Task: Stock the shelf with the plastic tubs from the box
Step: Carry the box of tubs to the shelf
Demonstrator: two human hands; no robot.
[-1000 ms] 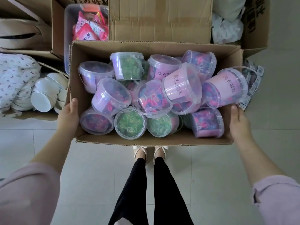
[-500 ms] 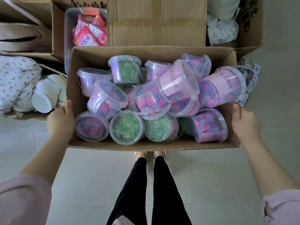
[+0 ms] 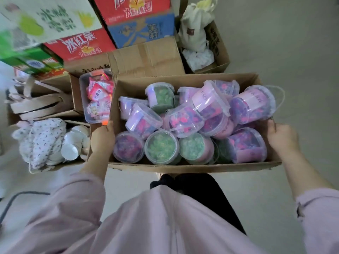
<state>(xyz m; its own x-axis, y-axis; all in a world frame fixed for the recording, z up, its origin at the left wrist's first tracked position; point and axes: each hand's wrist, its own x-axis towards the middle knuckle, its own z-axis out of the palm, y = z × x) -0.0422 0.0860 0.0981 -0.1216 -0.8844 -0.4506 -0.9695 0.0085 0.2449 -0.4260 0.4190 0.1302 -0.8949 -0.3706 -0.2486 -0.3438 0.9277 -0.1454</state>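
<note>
"冰红茶" on red carton (image 3: 80,45)

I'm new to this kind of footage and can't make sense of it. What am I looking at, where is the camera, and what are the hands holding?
There is no machine here: a person wears a wide-angle camera on the head, looking down past a pink top. The left hand and right hand grip the two ends of an open cardboard box, carried above the floor. It is piled with clear plastic tubs, lids on, filled with green or pink-purple pieces. Beyond it on the floor stand other cartons, a clear bin of pink packets and a stack of white cups. No shelf is in view.
</note>
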